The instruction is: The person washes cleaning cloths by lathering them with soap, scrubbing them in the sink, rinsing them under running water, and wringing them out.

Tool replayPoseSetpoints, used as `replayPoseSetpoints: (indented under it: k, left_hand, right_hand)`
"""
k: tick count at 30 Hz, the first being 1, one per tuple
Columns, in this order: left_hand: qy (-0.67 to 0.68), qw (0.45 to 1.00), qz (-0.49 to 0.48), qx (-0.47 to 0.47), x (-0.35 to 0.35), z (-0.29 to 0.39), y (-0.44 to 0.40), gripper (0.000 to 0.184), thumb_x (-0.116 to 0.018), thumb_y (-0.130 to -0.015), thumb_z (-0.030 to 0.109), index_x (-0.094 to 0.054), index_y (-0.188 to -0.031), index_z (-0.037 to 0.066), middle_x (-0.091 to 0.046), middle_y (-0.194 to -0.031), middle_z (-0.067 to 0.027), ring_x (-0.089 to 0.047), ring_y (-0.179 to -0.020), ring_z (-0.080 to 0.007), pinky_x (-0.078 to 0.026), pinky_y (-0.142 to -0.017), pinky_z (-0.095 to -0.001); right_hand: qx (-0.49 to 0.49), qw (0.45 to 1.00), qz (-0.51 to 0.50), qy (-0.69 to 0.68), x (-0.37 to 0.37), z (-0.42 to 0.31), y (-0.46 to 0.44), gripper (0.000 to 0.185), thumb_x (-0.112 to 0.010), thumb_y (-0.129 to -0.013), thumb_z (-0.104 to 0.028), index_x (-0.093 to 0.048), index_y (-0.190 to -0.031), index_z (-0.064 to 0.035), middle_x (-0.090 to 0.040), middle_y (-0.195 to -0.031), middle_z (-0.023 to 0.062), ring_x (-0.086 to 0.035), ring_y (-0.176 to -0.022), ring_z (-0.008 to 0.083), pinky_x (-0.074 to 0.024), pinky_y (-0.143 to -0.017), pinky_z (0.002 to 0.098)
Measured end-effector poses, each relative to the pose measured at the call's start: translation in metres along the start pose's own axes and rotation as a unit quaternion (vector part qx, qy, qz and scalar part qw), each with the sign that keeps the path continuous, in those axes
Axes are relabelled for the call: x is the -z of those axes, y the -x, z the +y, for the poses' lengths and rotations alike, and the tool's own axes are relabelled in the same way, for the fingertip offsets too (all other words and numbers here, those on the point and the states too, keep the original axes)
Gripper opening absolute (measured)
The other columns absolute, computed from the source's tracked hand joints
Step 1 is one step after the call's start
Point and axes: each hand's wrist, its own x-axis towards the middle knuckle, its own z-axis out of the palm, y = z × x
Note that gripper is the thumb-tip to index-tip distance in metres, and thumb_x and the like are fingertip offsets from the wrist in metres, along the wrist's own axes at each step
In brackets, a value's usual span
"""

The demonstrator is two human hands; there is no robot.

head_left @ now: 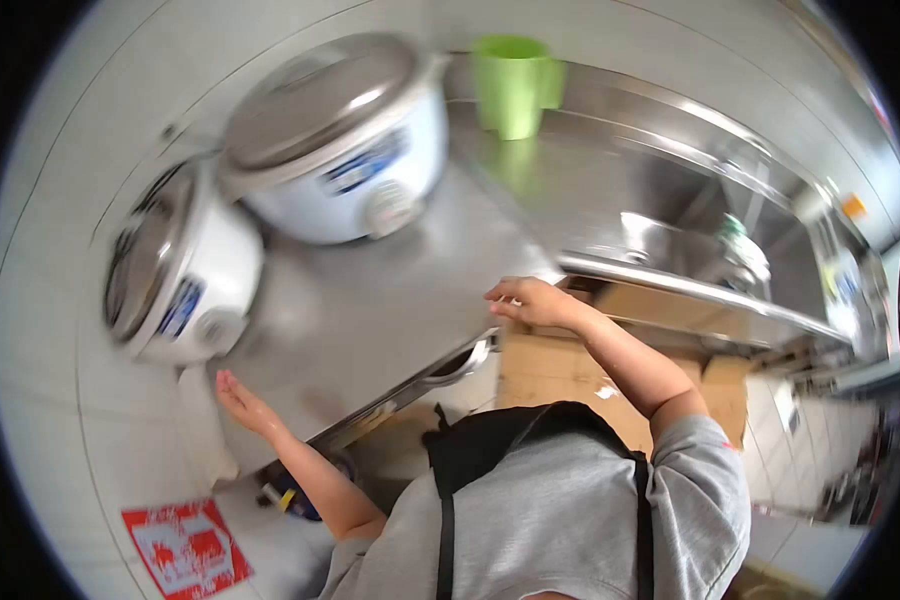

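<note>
evidently, nothing is gripped: the left hand (245, 402) has its fingers held out and bare, and the right hand (532, 302) is released too, its fingers loosely bent around nothing visible. just ahead of the left fingertips, apart from them, stands the small cooker (222, 268); the big cooker (300, 205) sits farther ahead, between the two hands' lines. a careless swing of the left hand could knock the small cooker, and its near side could burn if hot, though heat cannot be told from this view. the counter (370, 290) between the hands looks smooth, so a hard shove might make a cooker slide. the right hand hangs by the counter's corner, where a hurried move could bang knuckles on the edge or on the metal handle (460, 362) nearby, nearer the body. well beyond that hand is the green jug (510, 85); a stretched, clumsy reach might tip it. below the right forearm, cardboard (550, 370) covers the floor and could slip underfoot.
</note>
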Motion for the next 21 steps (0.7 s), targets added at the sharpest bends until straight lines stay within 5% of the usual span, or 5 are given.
replayPoseSetpoints:
  k: [6, 11, 17, 21]
  left_hand:
    - [0.235, 0.897, -0.342, -0.153, -0.214, 0.24, 0.181, 0.02, -0.048, -0.086, 0.009, -0.053, -0.102, -0.001, -0.057, -0.099, -0.011, -0.055, -0.091, -0.0175, -0.043, -0.081, -0.0285]
    - [0.377, 0.758, -0.494, -0.199, -0.287, 0.407, 0.329, 0.013, -0.05, -0.081, 0.002, -0.057, -0.093, 0.0, -0.058, -0.09, -0.0082, -0.056, -0.083, -0.0161, -0.044, -0.076, -0.0259]
    - [0.382, 0.619, -0.617, -0.299, -0.354, 0.492, 0.476, 0.01, -0.056, -0.076, 0.007, -0.06, -0.084, 0.003, -0.057, -0.085, -0.0073, -0.054, -0.07, -0.02, -0.043, -0.068, -0.0276]
    - [0.217, 0.603, -0.712, -0.285, -0.407, 0.518, 0.559, 0.02, -0.06, -0.072, 0.011, -0.058, -0.092, 0.007, -0.05, -0.101, -0.0107, -0.05, -0.087, -0.0253, -0.042, -0.078, -0.033]
  right_hand:
    - [-0.184, 0.93, 0.265, -0.175, 0.112, 0.097, 0.251, 0.032, -0.053, -0.084, -0.026, -0.057, -0.105, -0.0011, -0.061, -0.09, 0.0082, -0.055, -0.086, 0.0128, -0.0428, -0.078, 0.027]
    - [-0.262, 0.84, 0.399, -0.259, 0.15, 0.109, 0.385, 0.034, -0.051, -0.085, -0.024, -0.055, -0.106, 0.0019, -0.06, -0.089, 0.0054, -0.055, -0.083, 0.0105, -0.0422, -0.077, 0.0247]
    - [-0.268, 0.773, 0.502, -0.278, 0.165, 0.148, 0.47, 0.032, -0.051, -0.085, -0.023, -0.055, -0.105, 0.0018, -0.06, -0.089, 0.0065, -0.055, -0.084, 0.0119, -0.0425, -0.077, 0.0246]
    - [-0.267, 0.771, 0.511, -0.27, 0.191, 0.175, 0.503, 0.03, -0.052, -0.085, -0.022, -0.056, -0.104, 0.0023, -0.06, -0.09, 0.007, -0.055, -0.084, 0.0121, -0.0431, -0.077, 0.0247]
